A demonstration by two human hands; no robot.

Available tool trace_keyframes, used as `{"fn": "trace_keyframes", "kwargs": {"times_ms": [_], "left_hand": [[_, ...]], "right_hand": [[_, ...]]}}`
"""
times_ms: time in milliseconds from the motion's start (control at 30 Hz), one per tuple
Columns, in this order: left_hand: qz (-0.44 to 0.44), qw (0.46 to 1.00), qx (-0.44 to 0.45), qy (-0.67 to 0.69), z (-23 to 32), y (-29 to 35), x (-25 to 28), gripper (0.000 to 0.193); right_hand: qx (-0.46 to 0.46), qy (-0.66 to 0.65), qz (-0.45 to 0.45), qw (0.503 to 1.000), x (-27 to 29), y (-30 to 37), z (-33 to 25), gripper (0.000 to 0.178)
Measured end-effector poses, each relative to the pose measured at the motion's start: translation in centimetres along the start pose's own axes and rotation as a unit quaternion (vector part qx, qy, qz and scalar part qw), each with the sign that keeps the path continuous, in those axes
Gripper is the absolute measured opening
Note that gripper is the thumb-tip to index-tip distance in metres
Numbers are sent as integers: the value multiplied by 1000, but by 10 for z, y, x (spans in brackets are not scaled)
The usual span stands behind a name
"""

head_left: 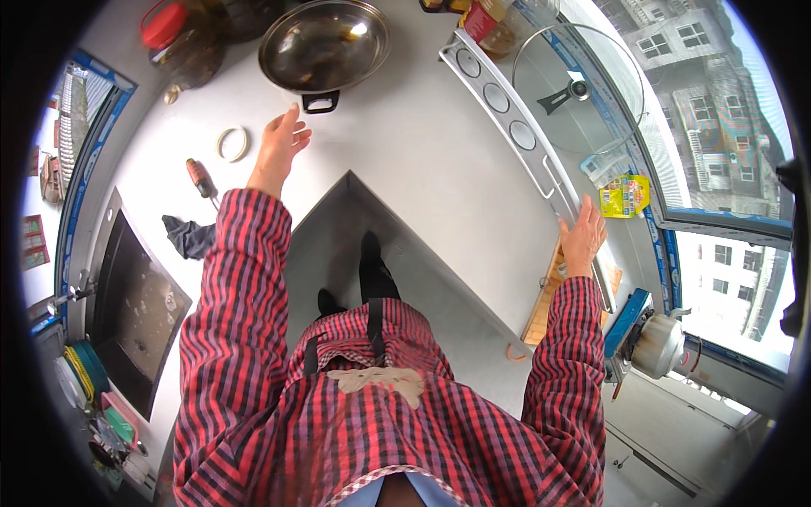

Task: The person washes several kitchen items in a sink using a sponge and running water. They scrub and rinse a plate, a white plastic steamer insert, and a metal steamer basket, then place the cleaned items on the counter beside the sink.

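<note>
My left hand (pixel 279 148) is over the white countertop (pixel 422 152), fingers outstretched and apart, with nothing in it. Just beyond its fingertips is a shiny metal wok (pixel 325 42) whose black loop handle points toward me. On the right, my right hand (pixel 583 238) reaches out with fingers extended, beside the near end of a long white rack (pixel 508 114) with three round holes. Whether it touches the rack I cannot tell. Under and beside that wrist lies a wooden cutting board (pixel 542 296), partly covered by my sleeve.
A glass lid (pixel 621 93) leans by the right window, near a yellow pouch (pixel 623 196). Left of me are a tape roll (pixel 244 144), a red-handled tool (pixel 198 177), a dark cloth (pixel 187 237) and a sink (pixel 139 304). A pot (pixel 659 345) stands far right.
</note>
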State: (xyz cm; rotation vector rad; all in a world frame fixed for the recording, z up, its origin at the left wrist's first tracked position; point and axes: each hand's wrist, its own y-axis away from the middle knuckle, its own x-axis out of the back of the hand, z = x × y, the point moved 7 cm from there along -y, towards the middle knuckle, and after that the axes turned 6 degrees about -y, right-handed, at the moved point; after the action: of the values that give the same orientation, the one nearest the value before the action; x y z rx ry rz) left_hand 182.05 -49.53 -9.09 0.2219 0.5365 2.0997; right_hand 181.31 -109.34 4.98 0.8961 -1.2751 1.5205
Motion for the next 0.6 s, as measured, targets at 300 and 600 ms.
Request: {"fn": "trace_keyframes", "kwargs": {"times_ms": [300, 600], "left_hand": [[-113, 990, -56, -56, -141, 231, 142, 28], [59, 930, 4, -363, -341, 327, 240, 21]], "right_hand": [[175, -355, -78, 915, 48, 178, -208, 32], [-148, -476, -388, 776, -291, 350, -292, 17]]}}
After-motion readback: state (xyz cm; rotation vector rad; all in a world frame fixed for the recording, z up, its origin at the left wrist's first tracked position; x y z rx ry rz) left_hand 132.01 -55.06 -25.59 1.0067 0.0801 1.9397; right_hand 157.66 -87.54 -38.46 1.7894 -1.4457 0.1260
